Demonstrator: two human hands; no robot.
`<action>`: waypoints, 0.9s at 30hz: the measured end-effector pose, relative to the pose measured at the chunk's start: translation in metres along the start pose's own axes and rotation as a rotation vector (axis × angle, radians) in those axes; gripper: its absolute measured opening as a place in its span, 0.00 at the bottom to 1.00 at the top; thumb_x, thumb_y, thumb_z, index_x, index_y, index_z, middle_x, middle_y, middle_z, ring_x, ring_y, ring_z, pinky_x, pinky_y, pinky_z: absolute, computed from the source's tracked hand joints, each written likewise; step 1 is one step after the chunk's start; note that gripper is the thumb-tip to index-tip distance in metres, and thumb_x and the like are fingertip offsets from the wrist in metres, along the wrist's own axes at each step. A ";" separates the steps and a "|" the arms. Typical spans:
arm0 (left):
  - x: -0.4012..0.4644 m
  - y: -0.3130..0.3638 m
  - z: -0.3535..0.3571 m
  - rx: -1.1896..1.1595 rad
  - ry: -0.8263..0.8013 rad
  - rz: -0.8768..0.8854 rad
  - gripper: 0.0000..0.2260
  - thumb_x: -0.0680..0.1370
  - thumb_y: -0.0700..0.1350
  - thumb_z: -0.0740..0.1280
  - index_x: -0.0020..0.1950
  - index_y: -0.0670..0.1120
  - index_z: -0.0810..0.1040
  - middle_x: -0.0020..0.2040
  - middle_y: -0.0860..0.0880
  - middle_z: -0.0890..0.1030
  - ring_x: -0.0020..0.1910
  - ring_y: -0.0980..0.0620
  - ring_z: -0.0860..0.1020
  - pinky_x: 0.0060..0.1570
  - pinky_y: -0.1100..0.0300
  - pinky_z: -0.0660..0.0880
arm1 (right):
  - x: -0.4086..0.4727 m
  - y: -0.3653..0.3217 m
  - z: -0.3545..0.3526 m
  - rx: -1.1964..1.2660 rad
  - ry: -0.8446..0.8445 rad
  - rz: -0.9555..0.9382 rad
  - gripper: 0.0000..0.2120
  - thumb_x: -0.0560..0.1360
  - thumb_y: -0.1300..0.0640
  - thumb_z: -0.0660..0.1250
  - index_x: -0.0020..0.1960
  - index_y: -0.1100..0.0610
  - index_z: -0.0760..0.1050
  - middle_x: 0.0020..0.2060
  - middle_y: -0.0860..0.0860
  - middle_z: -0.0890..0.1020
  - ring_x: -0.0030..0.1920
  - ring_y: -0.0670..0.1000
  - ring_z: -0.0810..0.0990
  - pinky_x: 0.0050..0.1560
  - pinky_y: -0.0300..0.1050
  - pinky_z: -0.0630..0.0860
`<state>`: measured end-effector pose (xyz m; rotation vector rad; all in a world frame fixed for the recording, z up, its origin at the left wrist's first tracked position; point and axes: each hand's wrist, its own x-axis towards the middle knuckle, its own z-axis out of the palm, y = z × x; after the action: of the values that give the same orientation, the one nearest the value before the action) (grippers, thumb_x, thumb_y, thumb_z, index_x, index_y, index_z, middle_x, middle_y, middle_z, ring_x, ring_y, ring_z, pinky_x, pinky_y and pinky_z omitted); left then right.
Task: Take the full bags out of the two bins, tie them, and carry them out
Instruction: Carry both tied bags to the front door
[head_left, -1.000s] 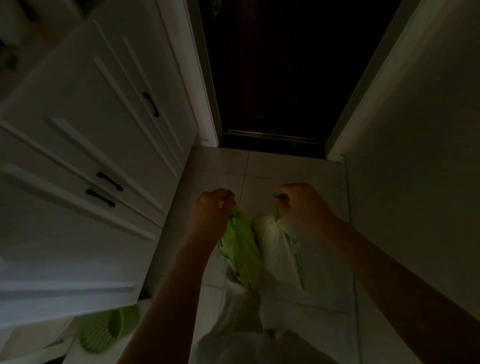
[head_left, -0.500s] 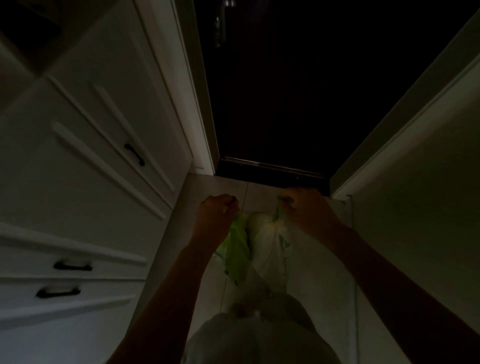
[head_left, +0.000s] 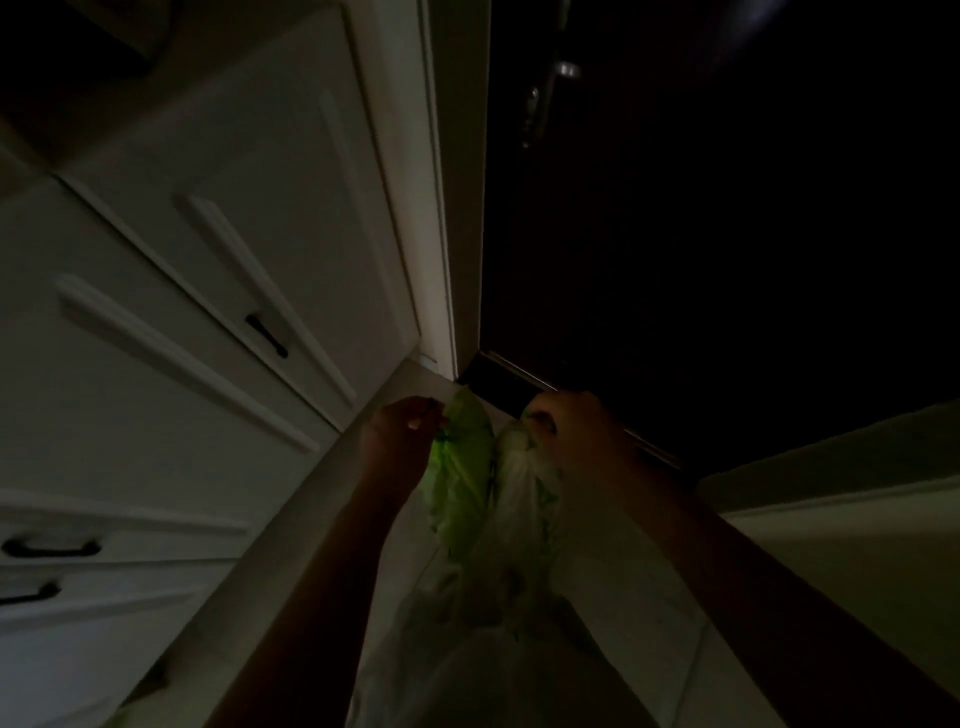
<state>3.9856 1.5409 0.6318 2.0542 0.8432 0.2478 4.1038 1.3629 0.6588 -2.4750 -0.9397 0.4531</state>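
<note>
In dim light a thin green and white plastic bag (head_left: 467, 499) hangs in front of me, its full pale body (head_left: 483, 665) low at the bottom of the view. My left hand (head_left: 400, 441) is shut on the bag's left green flap. My right hand (head_left: 571, 431) is shut on the right, whiter flap. The two flaps are held a little apart at the bag's top. No bin is in view.
White cabinet doors and drawers (head_left: 218, 322) with dark handles fill the left. A dark door (head_left: 701, 234) with a metal handle (head_left: 563, 70) stands ahead past a metal threshold (head_left: 524, 379). A pale wall (head_left: 857, 545) runs on the right above the tiled floor (head_left: 322, 519).
The view has tilted up and moved closer to the dark door. Both hands keep their hold on the bag flaps; the green basket at lower left has left the view.
</note>
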 end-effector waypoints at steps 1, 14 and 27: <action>0.009 0.001 0.004 -0.002 0.016 0.003 0.08 0.77 0.39 0.66 0.44 0.42 0.85 0.43 0.50 0.84 0.44 0.54 0.81 0.48 0.61 0.76 | 0.012 0.006 -0.003 0.003 -0.011 -0.017 0.11 0.77 0.55 0.63 0.54 0.60 0.79 0.46 0.57 0.82 0.48 0.55 0.80 0.42 0.42 0.70; 0.120 -0.019 0.063 -0.063 -0.006 -0.204 0.06 0.76 0.39 0.68 0.46 0.44 0.85 0.46 0.47 0.85 0.43 0.53 0.82 0.44 0.58 0.78 | 0.169 0.058 0.009 -0.001 -0.236 0.012 0.13 0.76 0.55 0.64 0.58 0.60 0.77 0.51 0.58 0.82 0.52 0.57 0.80 0.45 0.42 0.70; 0.194 -0.081 0.119 -0.218 0.220 -0.563 0.07 0.75 0.38 0.68 0.49 0.38 0.84 0.49 0.40 0.85 0.49 0.46 0.82 0.48 0.58 0.74 | 0.290 0.094 0.067 0.247 -0.471 0.180 0.10 0.75 0.61 0.66 0.54 0.66 0.78 0.44 0.57 0.81 0.45 0.49 0.77 0.31 0.24 0.66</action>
<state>4.1479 1.6201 0.4707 1.5327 1.4229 0.2395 4.3312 1.5183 0.5128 -2.2719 -0.7704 1.1765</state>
